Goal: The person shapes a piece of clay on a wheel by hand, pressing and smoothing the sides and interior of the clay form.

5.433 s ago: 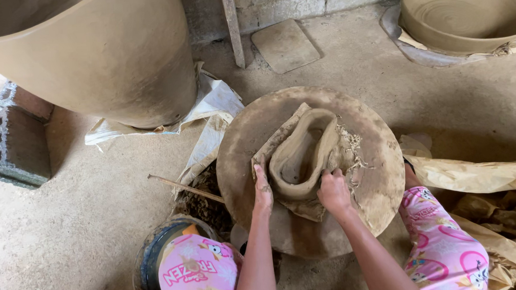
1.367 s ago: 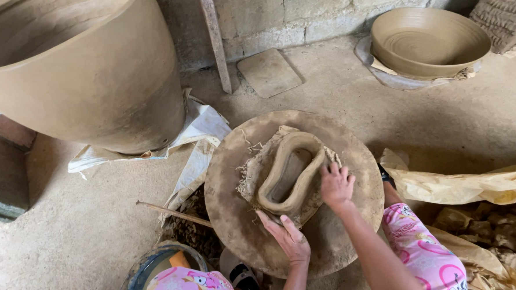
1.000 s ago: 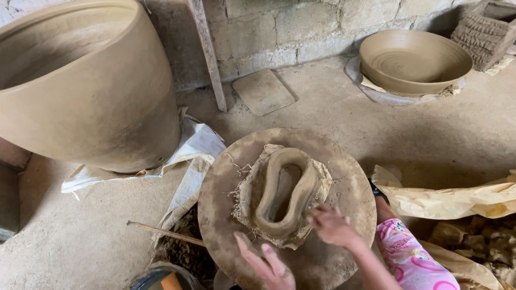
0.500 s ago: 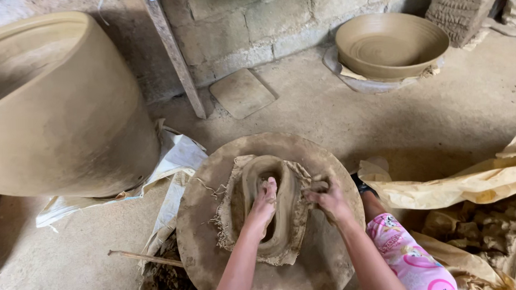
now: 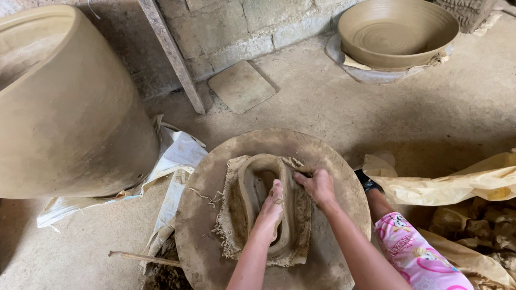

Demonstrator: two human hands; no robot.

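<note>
Because the clay coil [image 5: 271, 211] lies as a long, folded loop on a frayed cloth [image 5: 229, 221] in the middle of the round wheel board [image 5: 328, 159], both hands can work it from either side of its right wall. The left hand [image 5: 272, 205] reaches into the loop's hollow, fingers together and stretched flat against the inner face, while the right hand [image 5: 316, 186] presses on the outside of the same wall, fingers spread and slightly curled, holding nothing but bearing on the clay; the wall appears pinched between them. The cloth probably keeps the soft clay from sticking to the board. The board sits low over a dusty concrete floor [image 5: 442, 119]. To the far left a very large unfired pot [image 5: 53, 107] stands on white sacking [image 5: 174, 157], and to the far right a wide shallow bowl [image 5: 398, 31] rests near a block wall [image 5: 264, 17], against which a wooden plank [image 5: 170, 53] leans. Crumpled yellowish sheeting [image 5: 480, 179] covers lumps at the near right.
</note>
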